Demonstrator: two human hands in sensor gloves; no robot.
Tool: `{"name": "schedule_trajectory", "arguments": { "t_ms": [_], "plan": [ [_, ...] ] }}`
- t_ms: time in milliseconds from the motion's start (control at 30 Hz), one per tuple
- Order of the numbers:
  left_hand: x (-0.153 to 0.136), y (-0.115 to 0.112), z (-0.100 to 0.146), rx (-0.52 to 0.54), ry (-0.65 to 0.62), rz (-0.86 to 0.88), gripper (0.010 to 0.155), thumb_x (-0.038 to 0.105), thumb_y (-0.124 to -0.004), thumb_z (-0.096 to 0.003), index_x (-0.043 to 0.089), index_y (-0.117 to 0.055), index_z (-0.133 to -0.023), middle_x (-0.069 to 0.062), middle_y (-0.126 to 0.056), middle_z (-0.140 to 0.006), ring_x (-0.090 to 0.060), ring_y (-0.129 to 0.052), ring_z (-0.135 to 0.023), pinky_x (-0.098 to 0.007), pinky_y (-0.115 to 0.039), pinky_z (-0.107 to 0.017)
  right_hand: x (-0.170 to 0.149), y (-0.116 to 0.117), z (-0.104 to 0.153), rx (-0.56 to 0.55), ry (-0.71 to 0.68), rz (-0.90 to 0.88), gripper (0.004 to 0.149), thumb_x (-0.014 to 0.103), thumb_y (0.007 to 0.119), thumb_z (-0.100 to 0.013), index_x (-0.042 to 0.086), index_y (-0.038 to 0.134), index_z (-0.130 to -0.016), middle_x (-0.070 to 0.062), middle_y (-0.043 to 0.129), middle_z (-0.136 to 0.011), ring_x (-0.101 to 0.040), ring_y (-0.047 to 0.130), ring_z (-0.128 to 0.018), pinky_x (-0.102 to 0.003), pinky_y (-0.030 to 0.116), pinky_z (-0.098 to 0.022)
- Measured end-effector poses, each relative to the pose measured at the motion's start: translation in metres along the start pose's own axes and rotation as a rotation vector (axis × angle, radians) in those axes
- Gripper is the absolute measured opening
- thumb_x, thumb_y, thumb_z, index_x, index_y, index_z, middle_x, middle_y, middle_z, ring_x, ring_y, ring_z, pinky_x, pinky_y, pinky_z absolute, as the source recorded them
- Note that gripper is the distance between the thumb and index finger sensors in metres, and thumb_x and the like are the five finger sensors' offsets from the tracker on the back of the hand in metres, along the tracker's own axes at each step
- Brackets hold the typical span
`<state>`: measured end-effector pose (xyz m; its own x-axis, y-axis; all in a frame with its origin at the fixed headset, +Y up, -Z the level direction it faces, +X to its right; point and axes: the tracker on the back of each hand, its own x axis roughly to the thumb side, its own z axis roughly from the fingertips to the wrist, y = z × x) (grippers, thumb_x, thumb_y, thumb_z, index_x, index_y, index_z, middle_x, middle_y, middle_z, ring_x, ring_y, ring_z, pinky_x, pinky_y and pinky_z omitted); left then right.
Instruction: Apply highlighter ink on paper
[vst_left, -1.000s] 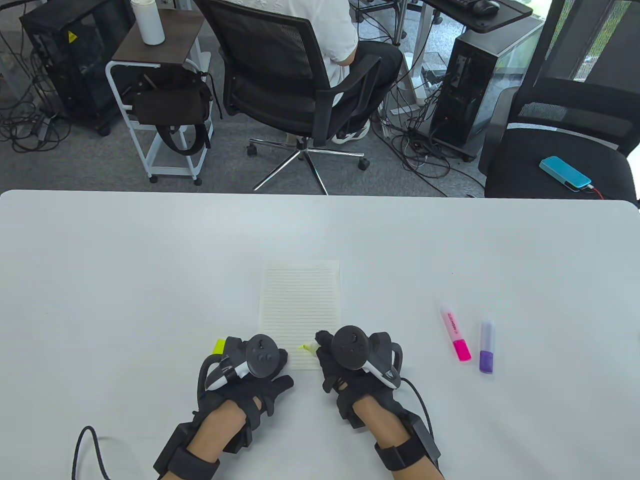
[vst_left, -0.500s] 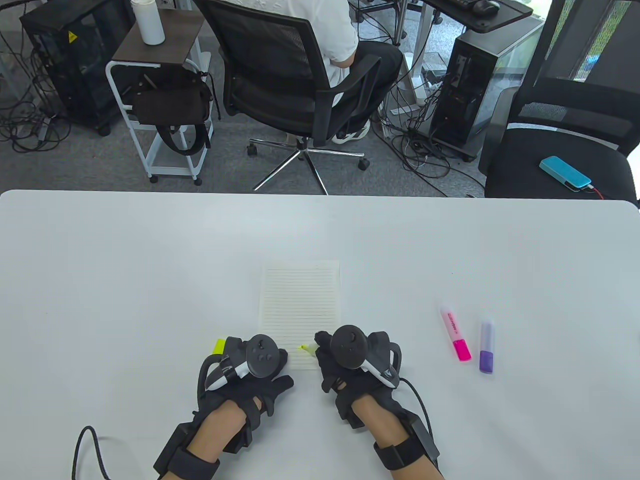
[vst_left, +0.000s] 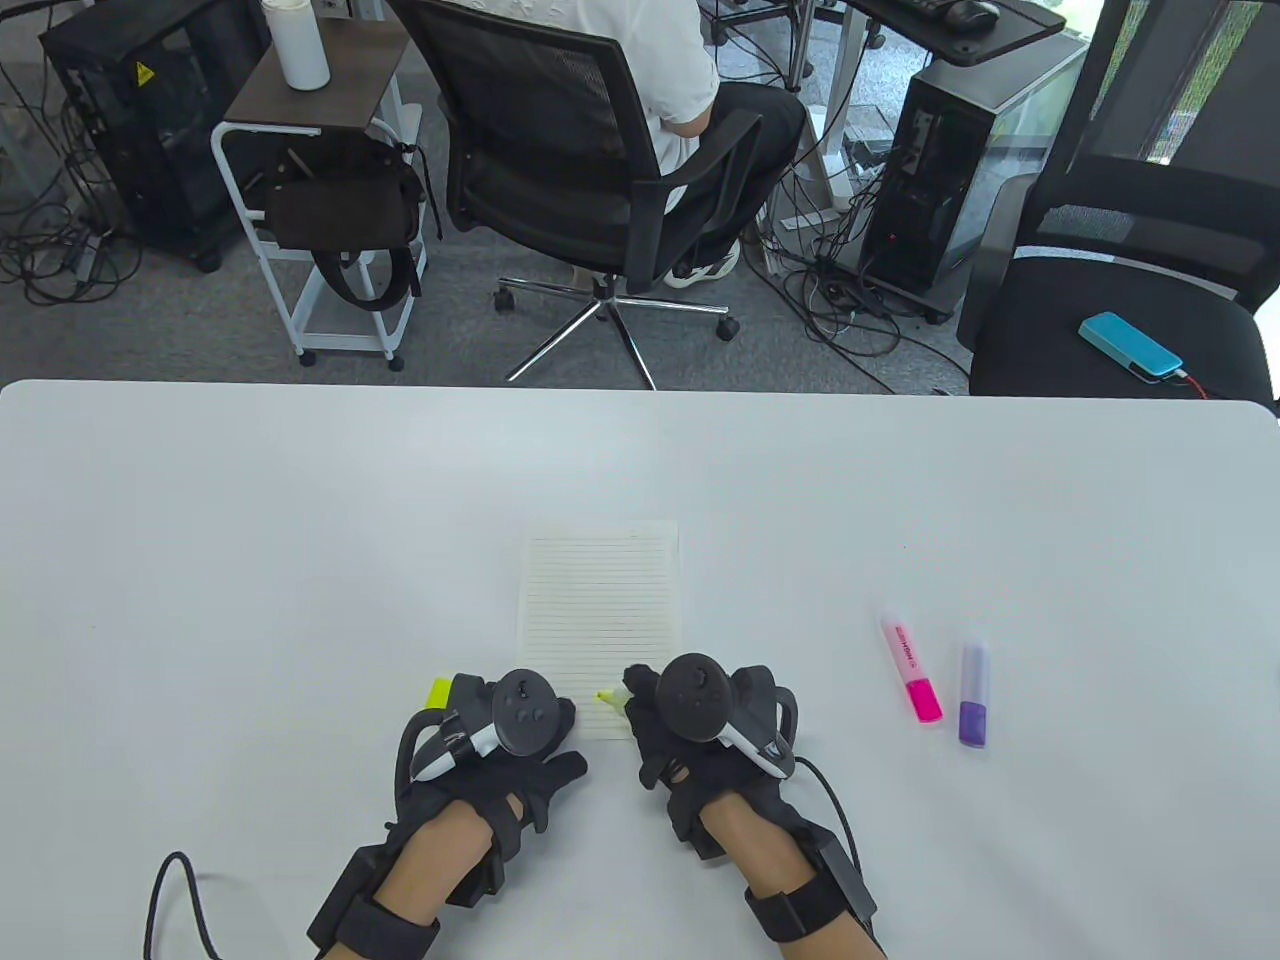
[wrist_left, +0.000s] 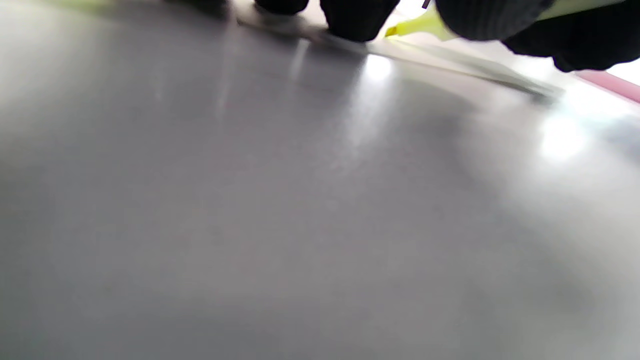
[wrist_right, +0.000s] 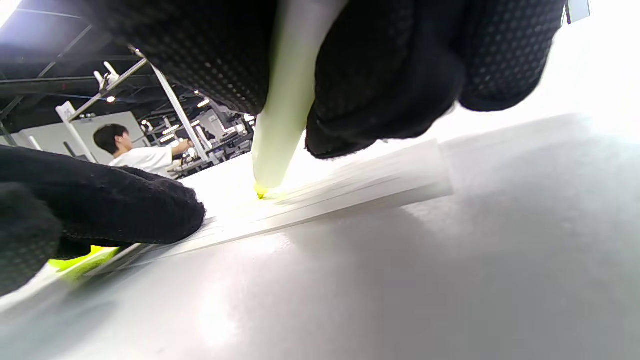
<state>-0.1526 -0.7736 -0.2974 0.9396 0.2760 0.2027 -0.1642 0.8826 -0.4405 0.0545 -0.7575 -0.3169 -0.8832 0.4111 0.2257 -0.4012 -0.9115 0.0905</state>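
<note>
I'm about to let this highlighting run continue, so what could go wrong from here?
1. The yellow highlighter tip touches the paper close to its near edge, so a stroke might run onto the table.
2. The left hand rests only on the paper's near left corner; the sheet may pivot or crease as the right hand drags.
3. The yellow cap lies beside the left hand and could get knocked.
</note>
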Motion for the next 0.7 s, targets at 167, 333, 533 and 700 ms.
{"name": "schedule_trajectory", "arguments": {
  "t_ms": [167,333,533,700],
  "plan": [
    [0.0,0.0,0.0,0.0,0.0,0.0,0.071,0.061,-0.064,-0.0458,0.029,-0.053,-0.108,-0.006,-0.034,-0.118,-0.049,-0.04,-0.104,-0.067,-0.04,-0.071,-0.0009,-0.0023,0.0008,-0.015,0.013,0.028,0.042,0.032,0.085,-0.049,0.016,0.087,-0.087,-0.018,0.098,-0.066,-0.031,0.098,-0.033,-0.057,0.078,-0.048],
    [0.0,0.0,0.0,0.0,0.0,0.0,0.071,0.061,-0.064,-0.0458,0.03,-0.052,-0.108,-0.006,-0.033,-0.118,-0.049,-0.039,-0.104,-0.067,-0.04,-0.071,-0.0017,-0.0002,0.0,-0.002,-0.003,0.004,0.042,0.032,0.085,-0.048,0.016,0.087,-0.087,-0.018,0.098,-0.065,-0.031,0.098,-0.033,-0.057,0.078,-0.048],
    [0.0,-0.0006,0.0006,-0.005,0.001,-0.001,0.071,0.061,-0.064,-0.0458,0.03,-0.052,-0.108,-0.007,-0.033,-0.118,-0.049,-0.039,-0.104,-0.067,-0.04,-0.071,-0.0018,-0.0032,0.0005,0.015,-0.006,-0.022,0.041,0.033,0.087,-0.047,0.015,0.091,-0.083,-0.017,0.1,-0.06,-0.03,0.098,-0.028,-0.056,0.079,-0.046],
    [0.0001,-0.0009,0.0003,-0.006,0.001,-0.001,0.071,0.061,-0.064,-0.0458,0.03,-0.052,-0.108,-0.005,-0.033,-0.118,-0.049,-0.039,-0.104,-0.067,-0.04,-0.071,-0.0024,0.0003,-0.0005,-0.001,-0.007,-0.022,0.042,0.032,0.085,-0.048,0.016,0.088,-0.086,-0.017,0.099,-0.063,-0.03,0.097,-0.031,-0.057,0.078,-0.047]
  ]
}}
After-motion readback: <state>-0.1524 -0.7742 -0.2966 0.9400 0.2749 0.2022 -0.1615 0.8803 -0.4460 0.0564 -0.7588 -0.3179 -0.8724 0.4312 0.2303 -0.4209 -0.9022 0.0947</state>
